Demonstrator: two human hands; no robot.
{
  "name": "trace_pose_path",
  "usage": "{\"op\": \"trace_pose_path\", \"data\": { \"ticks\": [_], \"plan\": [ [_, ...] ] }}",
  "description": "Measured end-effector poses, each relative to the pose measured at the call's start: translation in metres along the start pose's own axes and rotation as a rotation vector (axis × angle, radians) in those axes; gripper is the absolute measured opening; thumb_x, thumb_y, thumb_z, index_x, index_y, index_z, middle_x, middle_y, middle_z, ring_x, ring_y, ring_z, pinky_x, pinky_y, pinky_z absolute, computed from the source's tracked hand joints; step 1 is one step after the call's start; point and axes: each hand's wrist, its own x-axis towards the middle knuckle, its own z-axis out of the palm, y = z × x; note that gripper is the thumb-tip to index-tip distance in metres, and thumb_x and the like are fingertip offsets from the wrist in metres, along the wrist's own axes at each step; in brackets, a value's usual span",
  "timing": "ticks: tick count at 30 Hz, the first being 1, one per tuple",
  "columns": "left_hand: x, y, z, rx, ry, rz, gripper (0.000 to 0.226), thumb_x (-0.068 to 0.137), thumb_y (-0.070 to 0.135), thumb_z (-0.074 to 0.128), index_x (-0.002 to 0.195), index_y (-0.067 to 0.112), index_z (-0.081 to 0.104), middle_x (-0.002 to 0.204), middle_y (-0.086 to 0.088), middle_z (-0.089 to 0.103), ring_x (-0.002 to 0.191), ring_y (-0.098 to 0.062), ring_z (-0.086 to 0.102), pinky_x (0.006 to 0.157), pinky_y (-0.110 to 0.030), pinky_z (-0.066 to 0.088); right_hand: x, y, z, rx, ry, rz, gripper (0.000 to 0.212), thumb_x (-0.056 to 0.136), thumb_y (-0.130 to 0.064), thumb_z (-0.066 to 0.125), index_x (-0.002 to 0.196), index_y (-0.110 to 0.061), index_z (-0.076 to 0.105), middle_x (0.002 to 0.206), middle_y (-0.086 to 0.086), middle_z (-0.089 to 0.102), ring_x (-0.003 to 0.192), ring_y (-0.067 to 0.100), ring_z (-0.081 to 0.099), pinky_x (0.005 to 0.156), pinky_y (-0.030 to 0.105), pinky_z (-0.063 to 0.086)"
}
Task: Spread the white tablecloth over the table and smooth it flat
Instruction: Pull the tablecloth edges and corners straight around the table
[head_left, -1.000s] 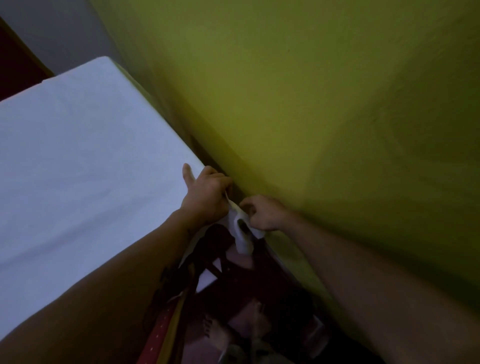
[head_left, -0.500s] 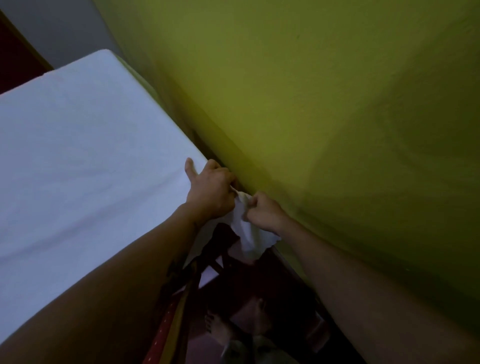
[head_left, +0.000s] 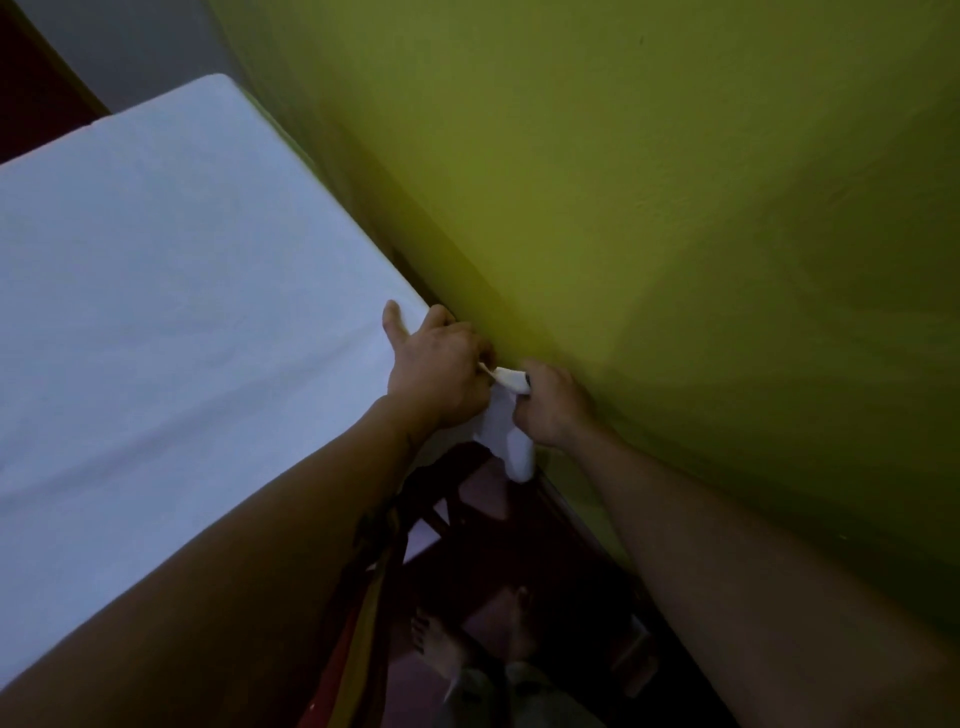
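The white tablecloth (head_left: 171, 291) lies over the table on the left, with a few soft creases running toward the near right corner. My left hand (head_left: 441, 369) rests on that corner by the wall, thumb stretched out flat, fingers pinching a twisted bit of the cloth. My right hand (head_left: 550, 405) is fisted just beside it, gripping the cloth's corner; a stretch of it is pulled taut between the two hands and a short tail hangs below the fist.
A yellow-green wall (head_left: 675, 234) runs close along the table's right edge, leaving a thin gap. Below the corner are dark wooden chair parts (head_left: 457, 493), a dark red floor and my bare feet (head_left: 441, 649).
Both hands have stayed at the corner. The loose bunch of cloth between them has been drawn tighter into a thin strip, and less of it hangs down.
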Motion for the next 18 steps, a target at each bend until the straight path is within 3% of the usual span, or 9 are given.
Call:
{"op": "trace_pose_path", "data": {
  "ticks": [4,6,8,11,14,18],
  "plan": [
    [0.002,0.002,0.0,0.095,-0.053,0.0,0.025,0.086,0.034,0.05,0.098,0.031,0.072,0.096,0.011,0.057,0.113,-0.019,0.04,0.107,-0.073,0.004,-0.001,0.009,-0.001,-0.127,-0.186,0.058,0.033,0.071,-0.035,0.053,0.097,-0.016,0.048,0.104,0.011,0.058,0.096,0.037,0.057,0.076,0.042,0.051],
    [0.002,0.002,0.001,0.123,-0.055,0.011,0.026,0.087,0.036,0.048,0.097,0.032,0.072,0.097,0.01,0.056,0.113,-0.02,0.04,0.106,-0.074,0.005,-0.002,0.012,0.002,-0.198,-0.22,0.118,0.02,0.083,-0.028,0.057,0.093,-0.014,0.046,0.101,0.01,0.054,0.089,0.033,0.054,0.072,0.038,0.046],
    [0.001,0.001,0.003,0.132,-0.052,0.02,0.026,0.088,0.037,0.048,0.099,0.033,0.071,0.1,0.011,0.056,0.115,-0.02,0.04,0.106,-0.074,0.004,-0.003,0.016,0.005,-0.257,-0.216,0.157,0.017,0.09,-0.027,0.057,0.099,-0.014,0.052,0.105,0.012,0.056,0.092,0.032,0.055,0.071,0.037,0.043],
    [-0.001,-0.001,0.004,0.15,-0.024,0.048,0.024,0.088,0.035,0.05,0.102,0.034,0.07,0.102,0.011,0.057,0.116,-0.021,0.042,0.107,-0.075,0.004,-0.008,0.015,0.007,-0.381,-0.153,0.152,0.038,0.092,-0.036,0.059,0.121,-0.012,0.057,0.125,0.013,0.06,0.112,0.033,0.058,0.079,0.037,0.046],
    [-0.002,-0.004,0.005,0.149,-0.007,0.087,0.024,0.088,0.033,0.05,0.103,0.034,0.069,0.097,0.012,0.057,0.113,-0.02,0.044,0.109,-0.074,0.001,-0.01,0.018,0.009,-0.374,-0.09,0.167,0.039,0.093,-0.04,0.058,0.118,-0.011,0.059,0.124,0.013,0.061,0.112,0.034,0.058,0.076,0.035,0.044],
    [-0.001,-0.003,0.006,0.135,0.003,0.098,0.024,0.087,0.032,0.051,0.101,0.033,0.071,0.094,0.013,0.059,0.109,-0.019,0.046,0.111,-0.071,0.003,-0.012,0.025,0.016,-0.304,-0.146,0.167,0.042,0.095,-0.034,0.055,0.122,-0.002,0.056,0.126,0.016,0.058,0.113,0.035,0.057,0.077,0.035,0.046]
  ]
}}
